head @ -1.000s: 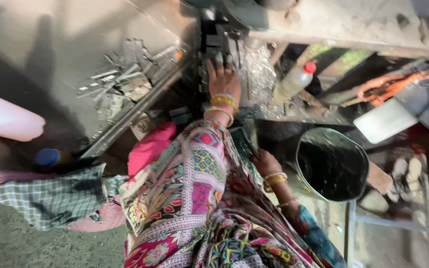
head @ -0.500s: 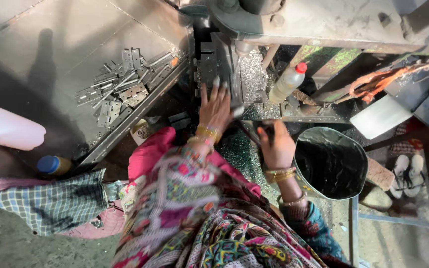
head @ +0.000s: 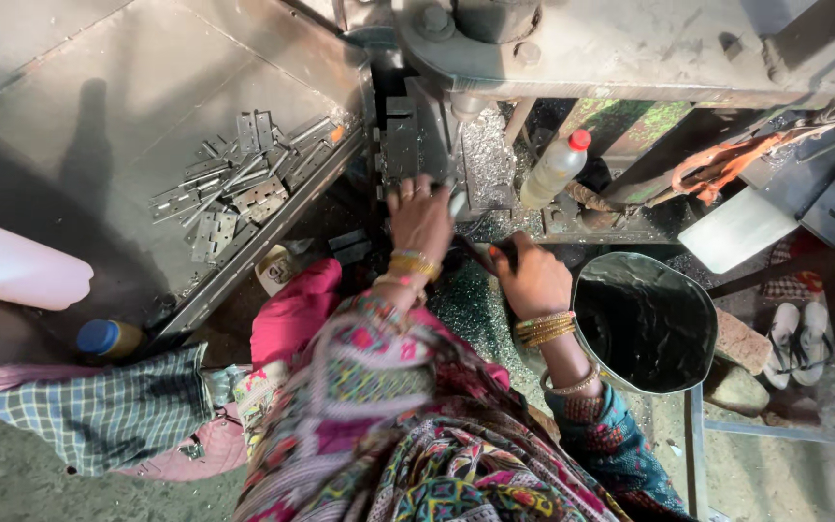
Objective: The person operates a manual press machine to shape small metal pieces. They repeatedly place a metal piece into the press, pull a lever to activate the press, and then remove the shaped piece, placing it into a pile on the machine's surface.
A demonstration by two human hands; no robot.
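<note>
Working with both hands at the foot of a grimy metal machine, seen from the head camera looking straight down.

The left hand reaches up to the machine's block, fingers spread and curled over a small metal piece there; whether it truly pinches the piece I cannot tell. The right hand is closed in a fist around a dark handle just beside the left wrist, low in front of the machine. Metal shavings lie heaped under the block. A pile of flat metal hinges sits on the sloping steel tray to the left, well apart from both hands. A plastic bottle with a red cap leans near the shavings, and a dark metal bucket stands just beside the right forearm.
</note>
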